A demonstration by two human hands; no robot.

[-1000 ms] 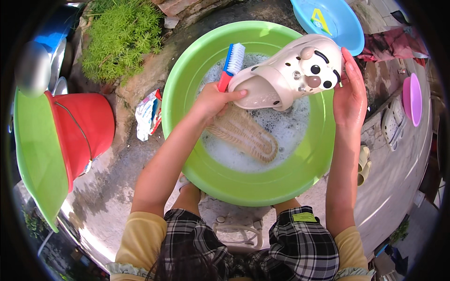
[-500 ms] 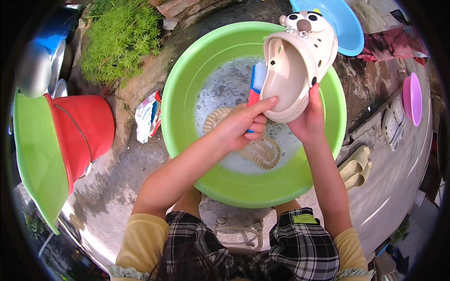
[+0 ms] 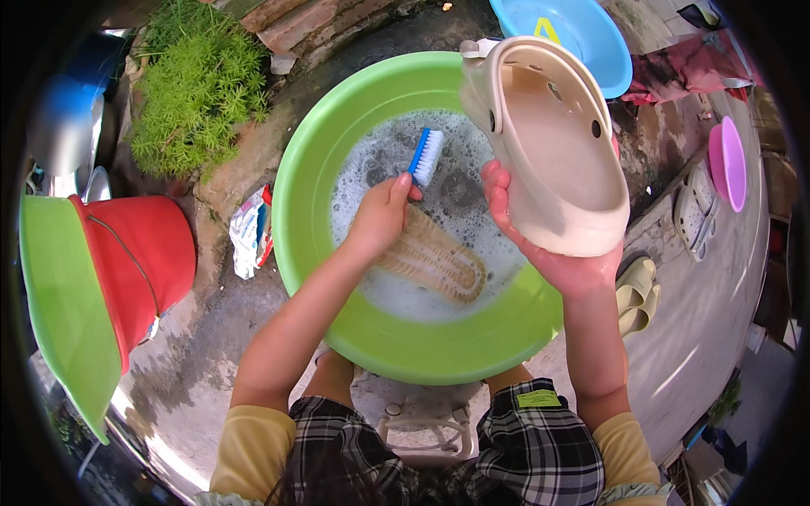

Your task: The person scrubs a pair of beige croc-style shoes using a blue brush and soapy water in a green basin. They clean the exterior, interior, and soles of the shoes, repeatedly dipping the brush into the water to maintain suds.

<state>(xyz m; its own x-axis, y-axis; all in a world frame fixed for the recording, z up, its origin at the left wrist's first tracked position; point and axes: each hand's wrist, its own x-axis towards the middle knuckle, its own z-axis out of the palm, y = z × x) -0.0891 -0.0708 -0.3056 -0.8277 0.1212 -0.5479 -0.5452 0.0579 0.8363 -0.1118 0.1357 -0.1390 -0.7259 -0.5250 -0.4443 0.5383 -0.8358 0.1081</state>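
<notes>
My left hand (image 3: 381,215) is closed round the handle of a scrub brush (image 3: 428,158) with a blue back and white bristles, held above the suds. In my right hand (image 3: 574,268) rests a beige clog (image 3: 564,152), gripped from below at its heel, its hollow inside facing up. Beneath both hands stands a large green basin (image 3: 314,169) of foamy water. Another clog (image 3: 439,257) lies in that water with its ridged sole upward, partly under my left hand.
On the left are a red bucket (image 3: 156,266), a green basin (image 3: 67,304) and a crumpled packet (image 3: 248,232). A blue basin (image 3: 603,46) stands at the far right. Tan slippers (image 3: 637,295), pale clogs (image 3: 695,212) and a purple basin (image 3: 731,164) sit along the right.
My left hand has drawn the brush away from the clog, down and left over the water. My right hand has turned the clog, so its decorated front no longer shows.
</notes>
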